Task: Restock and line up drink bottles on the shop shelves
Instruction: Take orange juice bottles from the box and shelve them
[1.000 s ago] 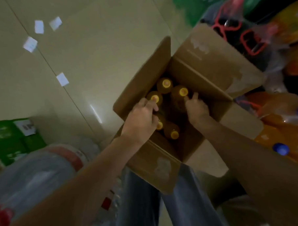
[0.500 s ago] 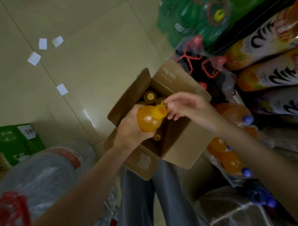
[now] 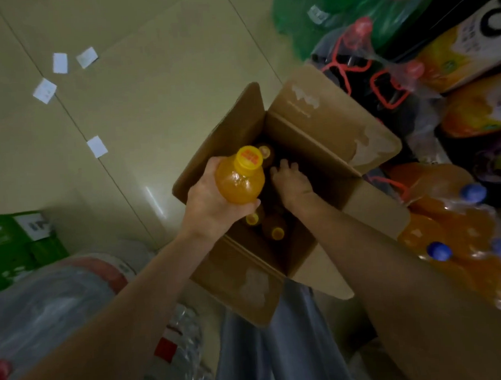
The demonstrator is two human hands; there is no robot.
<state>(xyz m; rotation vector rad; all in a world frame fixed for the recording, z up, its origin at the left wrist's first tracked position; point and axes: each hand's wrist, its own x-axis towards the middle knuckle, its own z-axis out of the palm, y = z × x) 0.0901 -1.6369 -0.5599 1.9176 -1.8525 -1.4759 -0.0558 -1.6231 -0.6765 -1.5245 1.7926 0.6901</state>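
The left hand (image 3: 212, 203) grips an orange bottle (image 3: 240, 178) above the open cardboard box (image 3: 327, 134). The right hand (image 3: 293, 182) reaches inside, fingers spread over dim bottle tops, its grasp hard to tell. Shrink-wrapped orange bottles (image 3: 458, 232) crowd the box's right side; paper slips (image 3: 97, 146) lie beyond its left flap.

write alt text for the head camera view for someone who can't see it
Seen from above, a person's left hand holds an orange drink bottle with a yellow cap over an open cardboard box, while the right hand reaches down among more bottles inside. Shrink-wrapped packs of drinks surround the box on a tiled floor.
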